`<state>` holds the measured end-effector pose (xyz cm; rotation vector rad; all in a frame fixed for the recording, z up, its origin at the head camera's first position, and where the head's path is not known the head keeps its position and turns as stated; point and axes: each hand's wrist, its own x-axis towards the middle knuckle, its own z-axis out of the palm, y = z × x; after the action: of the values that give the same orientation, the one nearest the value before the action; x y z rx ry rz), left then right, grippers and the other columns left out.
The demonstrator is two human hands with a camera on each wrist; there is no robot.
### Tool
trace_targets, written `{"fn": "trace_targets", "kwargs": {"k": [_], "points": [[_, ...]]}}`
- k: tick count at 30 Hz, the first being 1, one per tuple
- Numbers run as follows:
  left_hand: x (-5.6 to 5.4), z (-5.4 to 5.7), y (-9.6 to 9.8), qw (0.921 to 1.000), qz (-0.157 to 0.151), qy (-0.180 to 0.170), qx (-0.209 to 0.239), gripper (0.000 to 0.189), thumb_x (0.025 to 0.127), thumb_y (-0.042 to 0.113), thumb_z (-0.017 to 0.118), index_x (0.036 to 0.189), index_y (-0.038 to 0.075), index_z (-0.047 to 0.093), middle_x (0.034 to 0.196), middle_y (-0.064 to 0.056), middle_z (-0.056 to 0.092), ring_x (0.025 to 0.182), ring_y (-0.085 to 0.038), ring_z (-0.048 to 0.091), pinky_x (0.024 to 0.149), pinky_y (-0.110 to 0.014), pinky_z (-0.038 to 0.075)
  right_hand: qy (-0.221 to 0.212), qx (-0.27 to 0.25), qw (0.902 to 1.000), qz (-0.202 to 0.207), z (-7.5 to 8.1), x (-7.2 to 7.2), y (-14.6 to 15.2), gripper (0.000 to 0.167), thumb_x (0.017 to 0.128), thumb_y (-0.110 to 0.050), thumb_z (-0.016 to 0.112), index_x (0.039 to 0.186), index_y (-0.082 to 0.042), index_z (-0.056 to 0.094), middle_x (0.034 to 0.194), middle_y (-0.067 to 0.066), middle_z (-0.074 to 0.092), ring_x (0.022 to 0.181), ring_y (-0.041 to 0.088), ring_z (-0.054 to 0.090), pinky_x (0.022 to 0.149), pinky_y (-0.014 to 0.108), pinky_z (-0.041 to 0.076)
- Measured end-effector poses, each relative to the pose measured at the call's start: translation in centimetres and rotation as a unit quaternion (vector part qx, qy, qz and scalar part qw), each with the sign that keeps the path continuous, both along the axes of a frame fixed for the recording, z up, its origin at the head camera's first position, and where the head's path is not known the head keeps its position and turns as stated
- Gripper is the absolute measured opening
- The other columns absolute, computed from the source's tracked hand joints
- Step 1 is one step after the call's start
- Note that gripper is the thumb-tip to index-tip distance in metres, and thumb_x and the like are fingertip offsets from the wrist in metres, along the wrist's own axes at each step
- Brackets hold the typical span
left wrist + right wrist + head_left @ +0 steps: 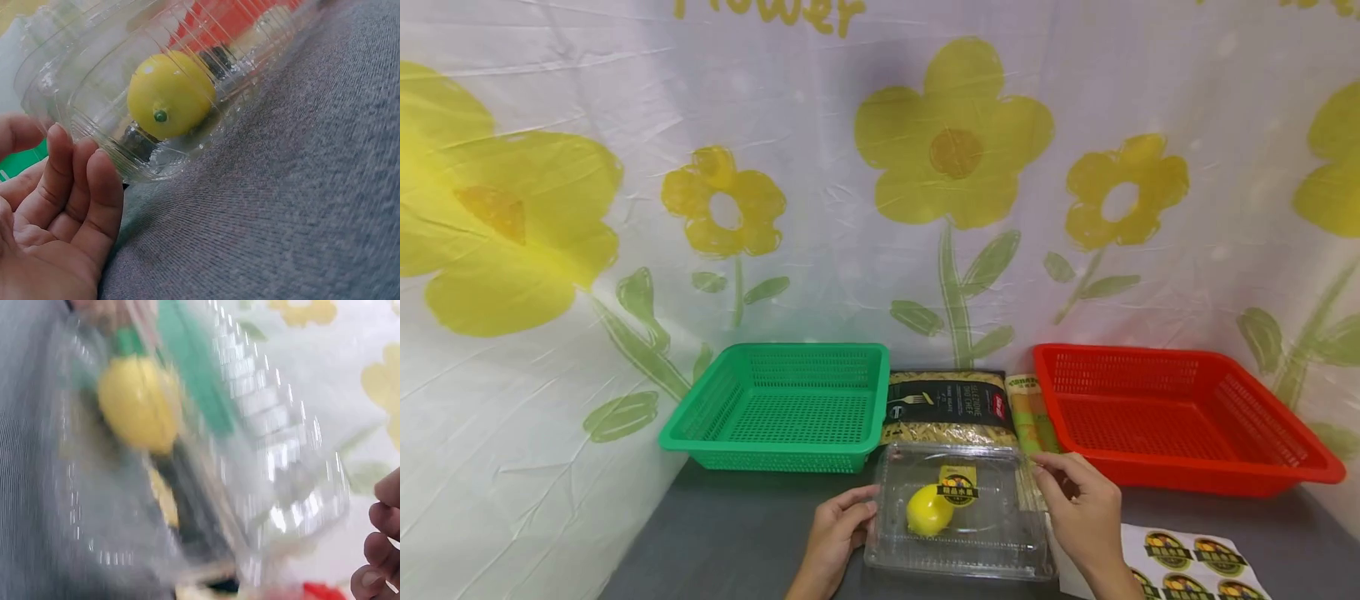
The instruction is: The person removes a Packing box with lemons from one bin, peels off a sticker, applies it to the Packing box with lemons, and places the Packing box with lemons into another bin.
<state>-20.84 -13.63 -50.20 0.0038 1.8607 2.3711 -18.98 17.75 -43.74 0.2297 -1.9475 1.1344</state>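
A clear plastic clamshell box (992,542) sits in front of me with a yellow lemon (929,510) inside. A black-and-gold fruit label (958,490) shows on its lid. At the box's left side my left hand (838,529) holds the edge between thumb and fingers; the left wrist view has these fingertips (100,162) right at the rim. My right hand (1082,508) is by the far right corner of the lid. In the right wrist view its loosely bent fingers (378,550) appear beside the blurred box, with a gap between.
A green basket (775,458) stands behind on the left, a red basket (1195,467) on the right. Between them lie a pasta bag (951,408) and another packet (1028,404). A sheet of round labels (1180,558) lies at the right on the grey table (722,533).
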Motion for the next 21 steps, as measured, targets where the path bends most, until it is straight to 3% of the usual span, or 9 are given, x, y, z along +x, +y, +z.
{"fn": "trace_targets", "kwargs": {"k": [6,11,16,18,21], "points": [[0.1,0.4,-0.2,0.9999,0.000,-0.012,-0.003,0.039,0.100,0.015,0.060,0.133,-0.006,0.062,0.071,0.002,0.064,0.060,-0.010,0.058,0.055,-0.026,0.052,-0.088,-0.065,0.9910,-0.077,-1.5,0.4,2.0,0.018,0.085,0.006,0.075,0.094,-0.009,0.078,0.079,0.000,0.070,0.061,0.004,0.061,0.055,0.012,0.046],[0.1,1.3,-0.1,0.9987,-0.003,-0.039,-0.032,0.043,0.103,0.028,0.055,0.133,-0.002,0.063,0.070,0.002,0.062,0.061,-0.010,0.058,0.053,-0.026,0.050,-0.122,-0.115,0.9792,-0.114,-2.7,0.1,3.6,0.015,0.089,0.000,0.073,0.102,-0.008,0.077,0.077,-0.005,0.067,0.062,0.007,0.061,0.056,0.014,0.044],[0.4,2.5,-0.2,0.9952,-0.016,-0.049,-0.083,0.055,0.100,0.043,0.058,0.134,0.000,0.061,0.071,0.000,0.061,0.062,-0.013,0.059,0.051,-0.030,0.053,-0.158,-0.179,0.9647,-0.112,-3.5,-0.5,5.1,0.026,0.096,-0.005,0.067,0.121,-0.009,0.068,0.085,-0.005,0.061,0.064,0.010,0.057,0.054,0.017,0.045],[0.4,3.0,-0.3,0.9932,-0.025,-0.048,-0.103,0.059,0.098,0.046,0.060,0.135,0.001,0.059,0.073,-0.001,0.062,0.062,-0.015,0.061,0.051,-0.032,0.055,-0.174,-0.224,0.9547,-0.090,-3.5,-0.8,5.6,0.032,0.098,-0.006,0.064,0.129,-0.010,0.063,0.089,-0.001,0.060,0.063,0.012,0.057,0.053,0.018,0.048],[0.4,3.5,-0.3,0.9899,-0.043,-0.047,-0.126,0.064,0.097,0.048,0.062,0.139,0.000,0.056,0.076,-0.003,0.062,0.063,-0.016,0.062,0.050,-0.034,0.057,-0.189,-0.302,0.9323,-0.063,-3.5,-1.0,6.2,0.036,0.100,-0.008,0.062,0.135,-0.014,0.056,0.092,0.003,0.060,0.062,0.015,0.057,0.050,0.021,0.049]]}}
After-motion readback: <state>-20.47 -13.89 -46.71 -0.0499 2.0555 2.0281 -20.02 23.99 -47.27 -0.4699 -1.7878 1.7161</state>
